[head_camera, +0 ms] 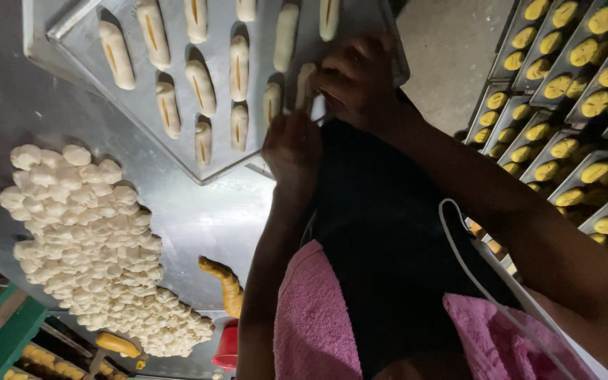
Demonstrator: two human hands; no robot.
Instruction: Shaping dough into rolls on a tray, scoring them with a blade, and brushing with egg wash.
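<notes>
A pink towel (314, 317) is hanging nearest the camera, draped over the person's dark garment, with a thin white cord (459, 246) looping beside it. Beyond it, the left hand (291, 149) is hovering at the near corner of the metal baking tray (135, 105), its grip clenching into a loose fist around a slim, pale tool (318, 109) whose tip is showing between the two hands; what kind of tool it is cannot be told. The right hand (355, 81) is resting just beside it, over the tray's near edge, its fingers curling down onto an oblong piece of shaped dough (305, 84) and pinching it; the piece is lying on the tray at that corner.

Farther along the tray, more dough pieces (198, 88) are lying in rows, most showing a yellow slit along the middle. The tray is sitting on the steel worktop (205, 218). Toward the worktop's left side, a big heap of small white dough lumps (93, 239) is spreading across the surface, and a twisted yellow dough strip (226, 281) is lying near its front edge. Off to the right, past the worktop, rack trays (571, 91) are carrying rows of yellow-topped buns.
</notes>
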